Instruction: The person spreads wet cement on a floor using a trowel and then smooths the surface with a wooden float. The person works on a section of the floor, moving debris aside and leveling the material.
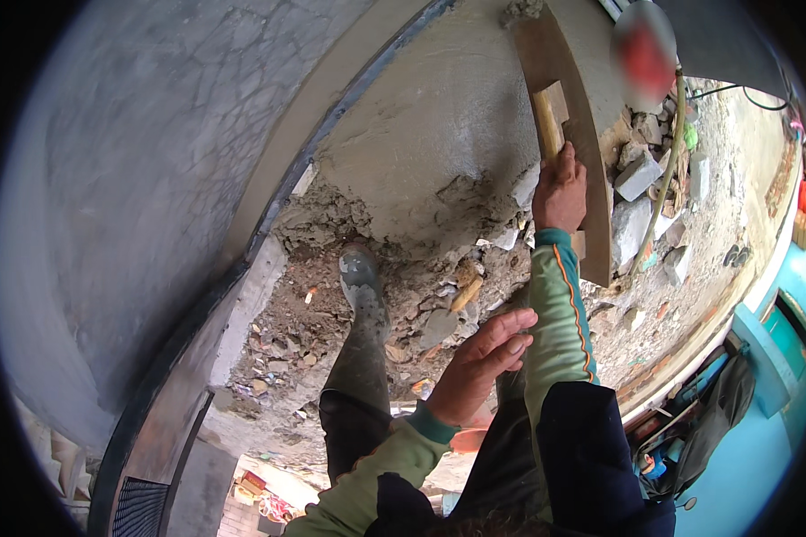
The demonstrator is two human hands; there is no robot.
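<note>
Item 1: long board [580, 112], brown, apparently wood, slightly bowed in this view. Location: toward 1 to 2 o'clock from the centre of the view, its length running from between 11 and 12 down to between 5 and 6. A clump of grey cement clings at its 12 o'clock end. Fitted with a pale wooden handle [549, 121] along its back.

Handling, as judged: stiff along its length, fairly light for its size but unwieldy, the far end swinging easily; clinging cement adds weight there. Underside probably wet and slippery; thin edges may chip on stone. Best hold: the middle of the handle, close to the balance point, clear of the wet face.

Item 2: right hand [561, 192], wrapped around the handle, knuckles upward. Smooth wet cement [421, 116] lies toward 10 o'clock from it; broken blocks [638, 174] near 3 o'clock.

Item 3: left hand [482, 369], at 7 o'clock from the right, holding nothing visible, loosely spread, close to the right sleeve [557, 309]; contact cannot be told. Toward 11 o'clock from it, on the rubble: a wooden-handled tool [467, 293], apparently a trowel. Toward 10 o'clock: a muddy boot [361, 277].
</note>
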